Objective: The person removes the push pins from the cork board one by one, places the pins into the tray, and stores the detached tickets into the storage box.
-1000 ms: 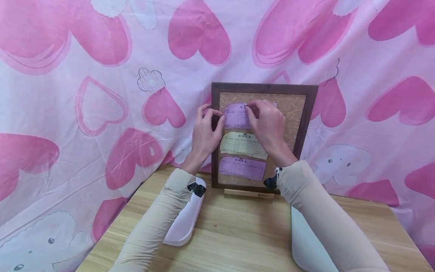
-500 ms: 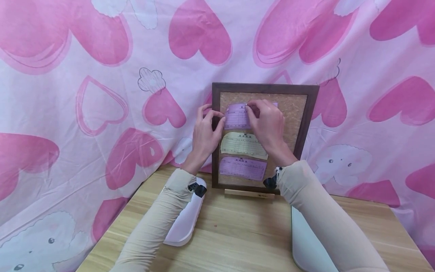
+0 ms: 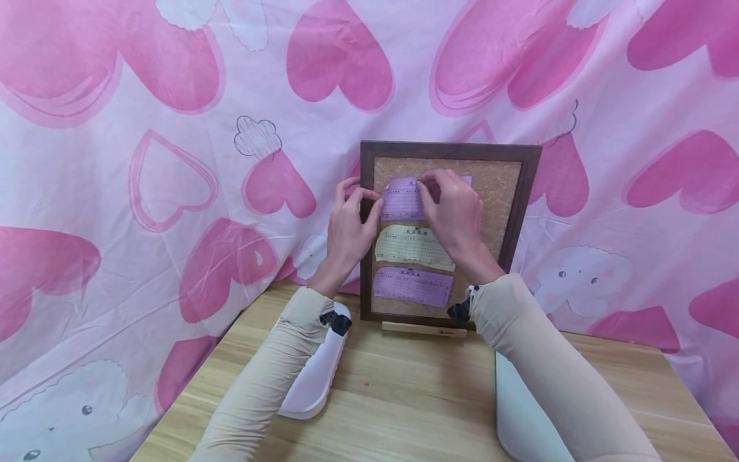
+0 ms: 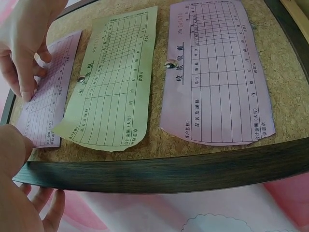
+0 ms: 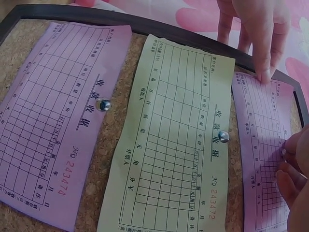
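Observation:
A framed cork board [image 3: 499,186] stands upright with three paper receipts on it, one above another. At the top is a purple receipt [image 3: 399,200], partly covered by my right hand [image 3: 456,212]. The right thumb and fingertips pinch a small silvery push pin [image 5: 284,152] at that receipt's upper middle. My left hand [image 3: 352,224] grips the board's left edge, thumb on the receipt's end and fingers behind the frame. Below are a pale yellow receipt [image 3: 410,248] and another purple receipt [image 3: 412,287], each held by a round silvery pin [image 5: 223,137] at its heading.
A wooden ledge [image 3: 424,329] lies at the board's foot on the wood-grain table [image 3: 398,398]. Under my left forearm sits a pale rounded tray [image 3: 312,388]; a pale flat object [image 3: 525,404] lies beneath the right one. A heart-patterned cloth [image 3: 340,58] hangs behind.
Both hands stay nearly in place. The silvery pin head that showed at my right fingertips in the head view is now hidden by them.

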`<state>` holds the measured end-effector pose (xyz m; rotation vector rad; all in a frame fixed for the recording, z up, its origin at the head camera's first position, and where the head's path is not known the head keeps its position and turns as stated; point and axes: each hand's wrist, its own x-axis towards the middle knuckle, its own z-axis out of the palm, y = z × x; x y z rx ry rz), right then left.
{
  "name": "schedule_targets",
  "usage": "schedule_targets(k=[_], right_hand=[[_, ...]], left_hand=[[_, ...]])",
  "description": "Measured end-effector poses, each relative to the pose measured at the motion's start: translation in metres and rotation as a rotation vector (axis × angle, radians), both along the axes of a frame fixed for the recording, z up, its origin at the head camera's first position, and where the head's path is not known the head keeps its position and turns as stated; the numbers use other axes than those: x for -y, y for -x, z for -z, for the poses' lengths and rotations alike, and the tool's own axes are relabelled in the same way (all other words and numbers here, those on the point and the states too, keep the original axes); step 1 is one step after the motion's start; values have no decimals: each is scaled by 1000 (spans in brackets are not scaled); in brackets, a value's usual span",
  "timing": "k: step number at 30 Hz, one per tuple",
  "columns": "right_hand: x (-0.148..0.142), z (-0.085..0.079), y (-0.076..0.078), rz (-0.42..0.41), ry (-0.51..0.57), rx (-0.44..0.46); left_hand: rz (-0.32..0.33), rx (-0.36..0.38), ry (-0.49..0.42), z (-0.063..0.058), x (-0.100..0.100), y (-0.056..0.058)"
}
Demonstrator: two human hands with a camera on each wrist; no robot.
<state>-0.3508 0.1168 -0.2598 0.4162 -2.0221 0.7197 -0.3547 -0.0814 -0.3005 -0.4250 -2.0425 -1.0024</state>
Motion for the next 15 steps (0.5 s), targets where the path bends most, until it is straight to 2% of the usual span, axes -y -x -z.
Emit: schedule_targets(k=[6,15], right_hand=[[0,1,1,-5,2,0],[0,3,2,8,-41,49]], left_hand=[[-8,-17,2,0,-1,2],[-13,-23,-3,0,-1,2]])
